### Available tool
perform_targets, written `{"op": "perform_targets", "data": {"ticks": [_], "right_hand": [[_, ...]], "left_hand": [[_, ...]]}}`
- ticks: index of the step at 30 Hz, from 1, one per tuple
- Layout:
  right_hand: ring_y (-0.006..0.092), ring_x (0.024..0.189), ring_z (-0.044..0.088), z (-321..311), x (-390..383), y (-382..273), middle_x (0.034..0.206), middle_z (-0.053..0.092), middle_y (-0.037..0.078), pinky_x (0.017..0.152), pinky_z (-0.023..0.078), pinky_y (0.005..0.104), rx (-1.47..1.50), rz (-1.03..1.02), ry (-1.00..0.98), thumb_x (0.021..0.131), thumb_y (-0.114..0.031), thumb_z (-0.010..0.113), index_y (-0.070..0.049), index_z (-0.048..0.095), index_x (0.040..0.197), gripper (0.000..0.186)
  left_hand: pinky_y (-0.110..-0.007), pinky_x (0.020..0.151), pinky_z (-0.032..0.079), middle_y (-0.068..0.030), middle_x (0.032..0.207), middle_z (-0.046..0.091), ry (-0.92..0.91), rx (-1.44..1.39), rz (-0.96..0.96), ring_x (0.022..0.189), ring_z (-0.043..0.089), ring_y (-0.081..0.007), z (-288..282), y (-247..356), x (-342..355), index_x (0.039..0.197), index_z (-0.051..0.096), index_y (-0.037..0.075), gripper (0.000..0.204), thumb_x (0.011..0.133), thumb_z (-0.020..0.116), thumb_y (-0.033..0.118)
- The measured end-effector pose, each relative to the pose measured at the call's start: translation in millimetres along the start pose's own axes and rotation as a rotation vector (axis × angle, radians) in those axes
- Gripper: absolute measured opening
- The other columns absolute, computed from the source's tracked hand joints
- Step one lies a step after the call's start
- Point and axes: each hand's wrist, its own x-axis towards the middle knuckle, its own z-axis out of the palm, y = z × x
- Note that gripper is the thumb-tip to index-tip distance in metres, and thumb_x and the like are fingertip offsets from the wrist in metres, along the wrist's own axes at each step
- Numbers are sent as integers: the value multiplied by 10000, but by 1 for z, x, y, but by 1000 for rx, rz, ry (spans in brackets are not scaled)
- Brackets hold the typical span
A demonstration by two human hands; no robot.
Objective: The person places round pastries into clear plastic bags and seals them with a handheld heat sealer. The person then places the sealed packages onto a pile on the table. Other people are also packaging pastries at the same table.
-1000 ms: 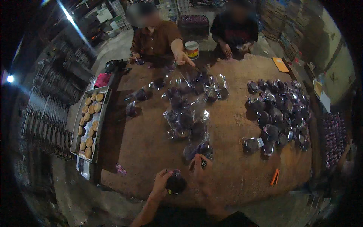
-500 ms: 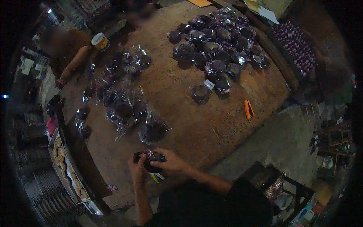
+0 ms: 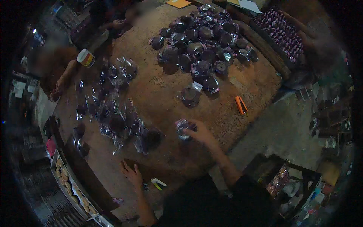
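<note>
In the head view my right hand [image 3: 200, 134] grips a plastic-wrapped dark round item [image 3: 181, 125] above the middle of the brown worktable [image 3: 189, 151]. My left hand [image 3: 132, 174] is open, fingers spread over the table at lower left, holding nothing. A white and yellow-green stapler-like tool [image 3: 159, 184] lies just right of it. Left of my right hand sit dark items in loose, crinkled clear bags [image 3: 115, 121]. Farther back at right is a dense group of wrapped dark items [image 3: 200, 64]. An orange stapler-like tool [image 3: 241, 106] lies near the table's right edge.
A metal tray [image 3: 87, 212] of pale round pastries runs along the left edge. A white tub [image 3: 86, 58] stands on the far side, near two co-workers' arms [image 3: 66, 75]. Small purple packets [image 3: 280, 34] fill a surface beyond the right edge. Dark racks stand left.
My hands have separated: the right carried the wrapped item rightward and away from me, while the left let go and spread open. The view has swung toward the right over the last second.
</note>
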Motion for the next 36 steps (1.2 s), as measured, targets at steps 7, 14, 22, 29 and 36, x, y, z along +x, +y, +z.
{"op": "perform_targets", "data": {"ticks": [7, 14, 22, 29, 36], "right_hand": [[108, 542, 572, -111, 85, 24, 920, 749, 121, 535, 532, 303, 694, -22, 513, 1005, -372, 696, -1, 662, 1185, 413], [341, 935, 683, -13, 120, 32, 1093, 722, 202, 877, 535, 451, -193, -19, 650, 890, -383, 808, 2, 599, 1300, 600], [411, 1076, 653, 66, 55, -32, 1166, 665, 205, 914, 525, 477, -329, -204, 638, 856, -194, 811, 1, 582, 1312, 546], [290, 856, 596, 179, -105, -108, 954, 613, 131, 694, 496, 423, -450, -801, 316, 807, -53, 753, -48, 595, 948, 212], [273, 845, 585, 270, -195, -130, 908, 600, 101, 720, 492, 394, -276, -809, 195, 848, -35, 748, -60, 605, 905, 156]], "left_hand": [[-577, 1241, 196, -254, 1655, 256, -40, -59, -49, 1505, 262, -465, 7, -2, -1, 1618, 316, 75, 739, 1017, 580, 414], [-569, 1221, 237, -266, 1639, 273, 11, -57, 46, 1483, 297, -464, 11, -18, -6, 1598, 339, 48, 766, 968, 665, 337], [-427, 922, 550, -185, 1170, 659, 268, -501, -18, 1103, 654, -344, -92, 36, -15, 1174, 662, 8, 360, 844, 788, 79], [-400, 867, 564, -113, 1089, 663, 491, -791, 344, 1048, 667, -292, -220, 125, -54, 1092, 739, 54, 332, 793, 866, 122], [-355, 743, 586, -109, 1059, 660, 576, -1033, 176, 900, 682, -206, -261, 75, -87, 1068, 695, 31, 280, 840, 847, 90]]}}
